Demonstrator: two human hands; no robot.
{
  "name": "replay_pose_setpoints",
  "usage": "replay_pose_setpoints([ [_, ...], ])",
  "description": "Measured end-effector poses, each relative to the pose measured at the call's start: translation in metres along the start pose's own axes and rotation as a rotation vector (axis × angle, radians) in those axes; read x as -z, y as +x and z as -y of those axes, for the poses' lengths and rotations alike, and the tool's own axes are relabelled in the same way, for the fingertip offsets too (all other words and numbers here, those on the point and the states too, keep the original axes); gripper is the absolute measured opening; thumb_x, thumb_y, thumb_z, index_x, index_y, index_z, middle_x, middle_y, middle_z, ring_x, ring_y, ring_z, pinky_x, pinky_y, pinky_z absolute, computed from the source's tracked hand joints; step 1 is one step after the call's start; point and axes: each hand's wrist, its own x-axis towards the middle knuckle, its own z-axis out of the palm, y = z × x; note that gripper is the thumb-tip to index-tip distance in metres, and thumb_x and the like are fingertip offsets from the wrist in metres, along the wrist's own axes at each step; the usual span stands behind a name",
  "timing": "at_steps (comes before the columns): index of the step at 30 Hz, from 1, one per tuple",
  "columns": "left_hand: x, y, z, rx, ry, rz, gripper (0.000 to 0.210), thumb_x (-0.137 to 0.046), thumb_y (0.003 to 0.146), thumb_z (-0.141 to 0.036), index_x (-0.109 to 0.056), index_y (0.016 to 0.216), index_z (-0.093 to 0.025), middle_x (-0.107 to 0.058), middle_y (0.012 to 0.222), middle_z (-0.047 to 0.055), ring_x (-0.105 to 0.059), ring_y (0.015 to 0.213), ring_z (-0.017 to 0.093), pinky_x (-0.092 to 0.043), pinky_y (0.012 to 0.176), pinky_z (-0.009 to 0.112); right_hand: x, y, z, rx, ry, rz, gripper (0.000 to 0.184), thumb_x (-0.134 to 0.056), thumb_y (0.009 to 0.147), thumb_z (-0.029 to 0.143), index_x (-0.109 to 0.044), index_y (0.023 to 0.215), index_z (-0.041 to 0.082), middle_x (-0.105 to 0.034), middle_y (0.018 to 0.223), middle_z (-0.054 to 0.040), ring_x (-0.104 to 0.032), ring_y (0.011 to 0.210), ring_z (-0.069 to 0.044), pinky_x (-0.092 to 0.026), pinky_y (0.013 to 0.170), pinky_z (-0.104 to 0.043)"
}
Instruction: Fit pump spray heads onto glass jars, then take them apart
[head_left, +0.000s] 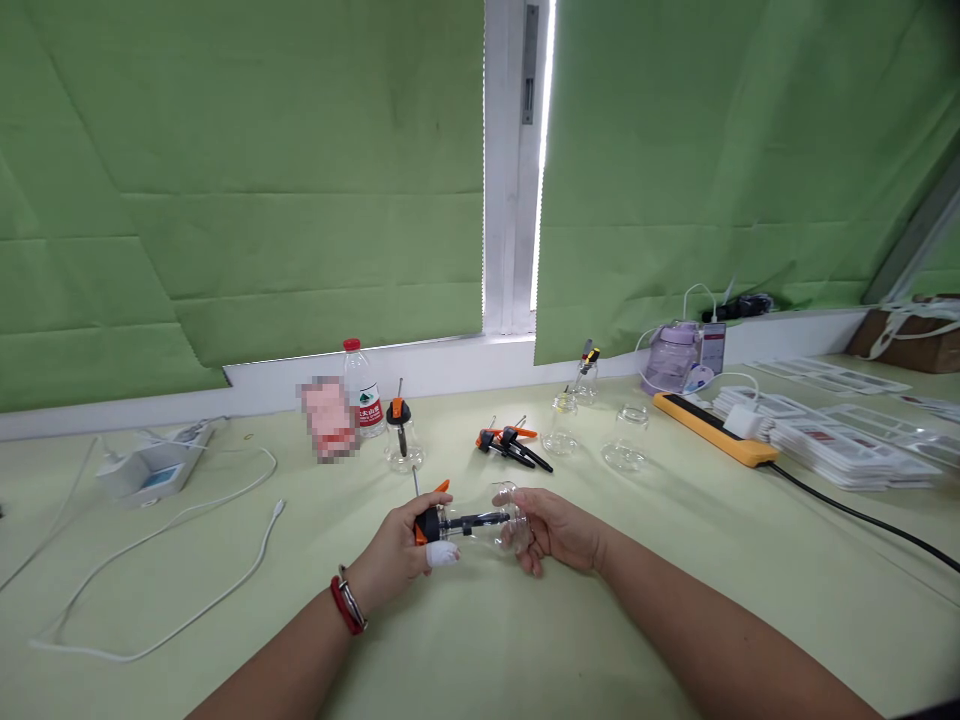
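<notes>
A clear glass bottle (pixel 491 528) lies sideways in the air just above the table, held between both hands. My left hand (pixel 409 535), with white tape on one finger, is closed around its black and orange cap (pixel 429 525). From that cap a dark tube (pixel 472 522) runs inside the glass. My right hand (pixel 559 525) grips the wide base end of the bottle, its fingers partly seen through the glass. Beyond them lie several loose black and orange caps (pixel 514 445). A capped glass bottle (pixel 405 450) stands upright behind my left hand.
Open glass bottles (pixel 625 440) stand right of the loose caps, with a jar of tools (pixel 587 378) behind. A water bottle (pixel 363 395) is near the wall. White cables (pixel 180 515) and a power strip (pixel 161 465) lie left; an orange power strip (pixel 712 430) and stacked cards (pixel 832 440) lie right.
</notes>
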Motion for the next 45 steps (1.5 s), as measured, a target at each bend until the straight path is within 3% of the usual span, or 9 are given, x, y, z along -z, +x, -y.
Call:
replay_pose_setpoints([
  [7, -0.001, 0.0, -0.003, -0.001, 0.018, -0.004, 0.065, -0.077, 0.059, -0.039, -0.051, 0.116, -0.018, -0.05, 0.078, -0.002, -0.041, 0.05, 0.006, -0.043, 0.047, 0.024, -0.003, -0.001, 0.004, -0.081, 0.016, -0.013, 0.046, -0.041, 0.083, 0.058, -0.046, 0.106, 0.018, -0.067, 0.07, -0.0029, -0.06, 0.044, -0.013, -0.042, 0.038, -0.02],
  [18, -0.001, 0.0, -0.002, -0.004, 0.025, 0.01, 0.067, -0.077, 0.059, -0.04, -0.05, 0.116, -0.017, -0.044, 0.071, -0.005, -0.041, 0.049, 0.006, -0.04, 0.047, 0.023, -0.004, 0.0, 0.003, -0.143, 0.046, -0.018, 0.054, -0.033, 0.084, 0.062, -0.053, 0.095, 0.013, -0.068, 0.067, -0.0071, -0.057, 0.04, -0.012, -0.041, 0.034, -0.019],
  [29, 0.001, 0.001, -0.001, -0.01, 0.018, 0.015, 0.067, -0.077, 0.059, -0.039, -0.051, 0.116, -0.017, -0.05, 0.079, -0.001, -0.04, 0.053, 0.008, -0.037, 0.049, 0.023, -0.003, 0.002, 0.002, -0.167, 0.04, 0.003, 0.061, -0.03, 0.083, 0.066, -0.055, 0.096, 0.012, -0.067, 0.066, -0.0085, -0.058, 0.042, -0.012, -0.041, 0.034, -0.019],
  [32, 0.003, 0.001, -0.003, -0.068, 0.051, -0.007, 0.063, -0.078, 0.058, -0.038, -0.055, 0.113, -0.017, -0.054, 0.086, 0.003, -0.047, 0.065, 0.012, -0.041, 0.058, 0.024, -0.007, 0.0, 0.004, -0.096, -0.022, -0.021, 0.066, -0.03, 0.083, 0.068, -0.05, 0.113, 0.013, -0.066, 0.074, -0.0089, -0.06, 0.047, -0.014, -0.044, 0.038, -0.022],
  [34, 0.005, 0.001, -0.004, -0.096, 0.066, -0.019, 0.06, -0.077, 0.058, -0.037, -0.056, 0.111, -0.017, -0.055, 0.088, 0.003, -0.049, 0.073, 0.015, -0.042, 0.064, 0.025, -0.008, -0.003, 0.005, 0.029, -0.063, -0.071, 0.064, -0.038, 0.083, 0.064, -0.036, 0.131, 0.021, -0.063, 0.097, -0.0101, -0.063, 0.06, -0.015, -0.049, 0.047, -0.026],
  [36, 0.006, 0.0, -0.006, -0.087, 0.058, -0.022, 0.058, -0.076, 0.06, -0.037, -0.056, 0.111, -0.017, -0.054, 0.086, 0.003, -0.048, 0.072, 0.015, -0.041, 0.063, 0.025, -0.008, -0.007, 0.008, 0.187, -0.139, -0.098, 0.07, -0.054, 0.08, 0.054, -0.022, 0.139, 0.032, -0.047, 0.126, -0.0107, -0.061, 0.079, -0.015, -0.052, 0.062, -0.029],
  [38, 0.007, -0.001, -0.009, -0.074, 0.032, -0.021, 0.057, -0.074, 0.062, -0.038, -0.055, 0.112, -0.017, -0.052, 0.082, 0.001, -0.045, 0.068, 0.013, -0.04, 0.059, 0.024, -0.006, -0.01, 0.011, 0.321, -0.247, -0.079, 0.084, -0.07, 0.072, 0.042, -0.019, 0.14, 0.038, -0.028, 0.141, -0.009, -0.056, 0.094, -0.015, -0.05, 0.074, -0.031],
  [40, 0.008, -0.002, -0.011, -0.059, 0.011, -0.019, 0.057, -0.073, 0.064, -0.038, -0.054, 0.113, -0.017, -0.049, 0.077, -0.001, -0.042, 0.062, 0.011, -0.038, 0.056, 0.023, -0.005, -0.012, 0.013, 0.404, -0.33, -0.05, 0.09, -0.077, 0.065, 0.031, -0.025, 0.138, 0.038, -0.025, 0.142, -0.0079, -0.051, 0.099, -0.016, -0.048, 0.081, -0.033],
  [45, 0.009, -0.003, -0.012, -0.045, 0.0, -0.006, 0.058, -0.072, 0.065, -0.039, -0.052, 0.115, -0.017, -0.048, 0.078, -0.001, -0.039, 0.061, 0.01, -0.037, 0.053, 0.022, -0.003, -0.012, 0.015, 0.429, -0.353, -0.037, 0.079, -0.08, 0.061, 0.026, -0.042, 0.131, 0.031, -0.041, 0.127, -0.008, -0.05, 0.098, -0.017, -0.046, 0.084, -0.035],
])
